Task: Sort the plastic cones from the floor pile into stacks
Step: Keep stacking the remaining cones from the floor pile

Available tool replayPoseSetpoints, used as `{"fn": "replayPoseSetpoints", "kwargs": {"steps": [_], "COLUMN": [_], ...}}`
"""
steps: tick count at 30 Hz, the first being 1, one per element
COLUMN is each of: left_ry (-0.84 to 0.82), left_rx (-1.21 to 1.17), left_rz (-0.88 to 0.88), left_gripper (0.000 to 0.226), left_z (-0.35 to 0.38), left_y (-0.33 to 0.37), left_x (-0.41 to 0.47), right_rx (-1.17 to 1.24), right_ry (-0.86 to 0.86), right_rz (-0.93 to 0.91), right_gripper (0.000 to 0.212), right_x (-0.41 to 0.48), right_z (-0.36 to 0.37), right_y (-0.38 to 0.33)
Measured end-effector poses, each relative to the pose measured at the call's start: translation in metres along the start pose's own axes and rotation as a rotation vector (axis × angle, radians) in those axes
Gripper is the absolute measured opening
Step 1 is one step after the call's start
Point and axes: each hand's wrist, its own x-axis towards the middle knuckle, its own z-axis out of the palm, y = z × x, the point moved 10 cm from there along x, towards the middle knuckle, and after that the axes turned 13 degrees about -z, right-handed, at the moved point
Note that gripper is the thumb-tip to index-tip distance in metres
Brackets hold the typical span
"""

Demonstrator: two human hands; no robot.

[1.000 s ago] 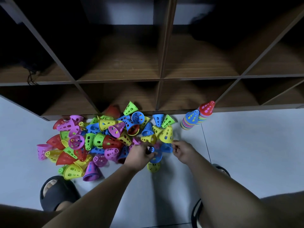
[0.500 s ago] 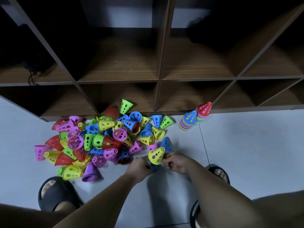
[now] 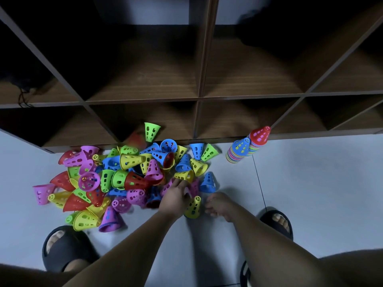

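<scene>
A pile of perforated plastic cones (image 3: 128,179) in pink, yellow, green, blue and red lies on the floor before the shelf. Two multicoloured stacks stand to the right, one topped by a blue cone (image 3: 238,149) and one by a red cone (image 3: 259,136). A yellow cone (image 3: 193,208) stands upright on the floor between my hands, with a bit of blue showing under it. My left hand (image 3: 175,196) reaches into the pile's near edge, its fingertips at a lying yellow cone (image 3: 184,175) and a pink cone (image 3: 194,187). My right hand (image 3: 217,206) hovers just right of the upright yellow cone, fingers loosely curled and holding nothing.
A dark wooden cube shelf (image 3: 199,98) runs along the back, its bottom edge touching the pile. A green cone (image 3: 151,131) sits in a lower compartment. My feet in black slippers (image 3: 62,247) (image 3: 277,222) flank my arms. Pale floor (image 3: 321,193) stretches to the right.
The yellow cone held between both hands now stands on the floor. My left hand has moved forward into the pile, and my right hand has let go and drawn slightly right.
</scene>
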Motion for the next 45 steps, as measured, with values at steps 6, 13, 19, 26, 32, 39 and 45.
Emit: {"fn": "replayPoseSetpoints", "kwargs": {"steps": [6,13,19,26,32,39,45], "left_ry": [-0.105,-0.150,-0.026,0.080,0.141,0.079,-0.011], "left_rx": [0.002,0.075,0.055,-0.145,-0.365,-0.337,-0.194], "left_rz": [0.028,0.034,0.035,-0.016,-0.052,-0.113,-0.150], "left_gripper": [0.046,0.034,0.019,0.018,0.033,0.020,0.013], "left_z": [0.018,0.030,0.012,-0.022,-0.046,-0.035,-0.010], "left_y": [0.007,-0.002,-0.005,-0.005,-0.004,-0.017,-0.019], "left_x": [0.011,0.013,0.013,0.004,-0.008,-0.017,-0.030], "right_rx": [0.269,0.319,0.235,0.099,0.482,0.789,0.631], "right_ry": [0.244,0.339,0.432,0.547,0.467,0.174,-0.021], "right_rz": [-0.097,-0.149,-0.165,-0.160,-0.096,0.011,0.103], "right_gripper": [0.012,0.023,0.012,0.020,0.003,0.017,0.025], "right_x": [0.009,0.014,0.012,-0.006,-0.016,-0.031,-0.041], "right_z": [-0.021,-0.028,-0.038,-0.056,-0.050,-0.017,0.006], "right_y": [-0.028,-0.036,-0.036,-0.038,-0.032,-0.042,-0.037]}}
